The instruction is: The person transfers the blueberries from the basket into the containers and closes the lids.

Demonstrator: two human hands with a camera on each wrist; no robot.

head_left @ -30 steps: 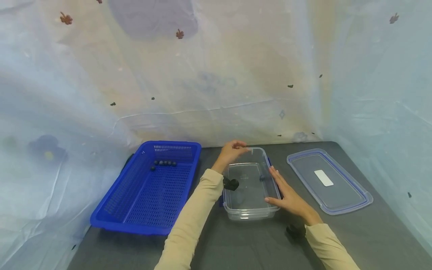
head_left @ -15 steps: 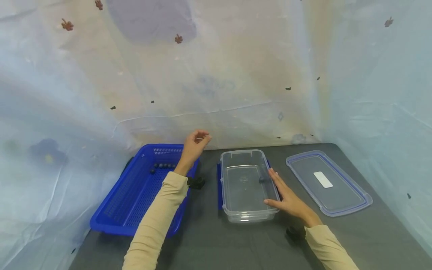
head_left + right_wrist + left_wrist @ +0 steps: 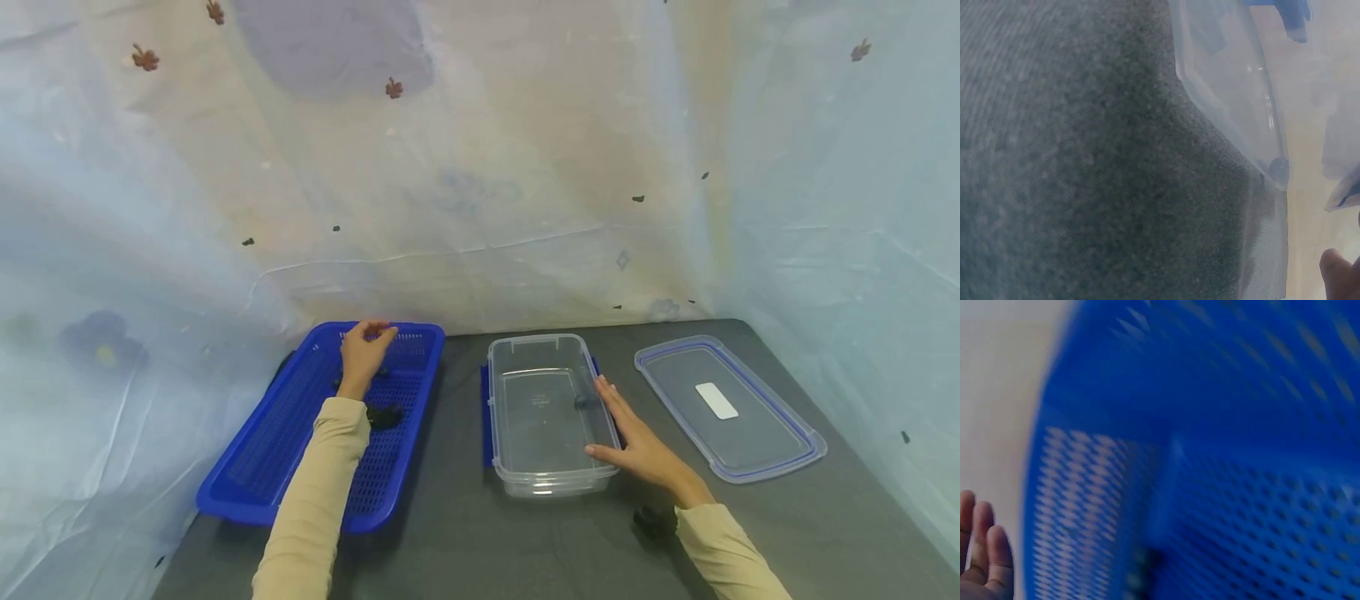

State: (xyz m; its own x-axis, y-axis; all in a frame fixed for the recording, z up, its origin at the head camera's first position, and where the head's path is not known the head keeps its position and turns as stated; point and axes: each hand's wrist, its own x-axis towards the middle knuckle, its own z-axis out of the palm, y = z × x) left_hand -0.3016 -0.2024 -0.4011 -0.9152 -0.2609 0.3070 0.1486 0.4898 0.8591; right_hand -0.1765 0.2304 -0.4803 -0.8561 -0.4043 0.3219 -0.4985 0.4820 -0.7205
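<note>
The blue basket point(image 3: 240, 510), left of the frame, looks light and springy, best held by its rim; the clear container point(image 3: 555, 482), right of centre, seems stiff and slick — the right grip point(image 3: 633, 437) rests straight-fingered on its right edge. The left grip point(image 3: 363, 358), loosely bent, holding nothing visible, hangs over the basket's far end, partly hiding dark balls point(image 3: 383, 372): probably light, rolling easily, best pinched singly.

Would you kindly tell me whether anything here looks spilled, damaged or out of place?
Nothing stands out: the blue basket and clear container rest upright, with no visible spill or damage. The lid lies beside the container at a slant, which hardly looks odd.
</note>
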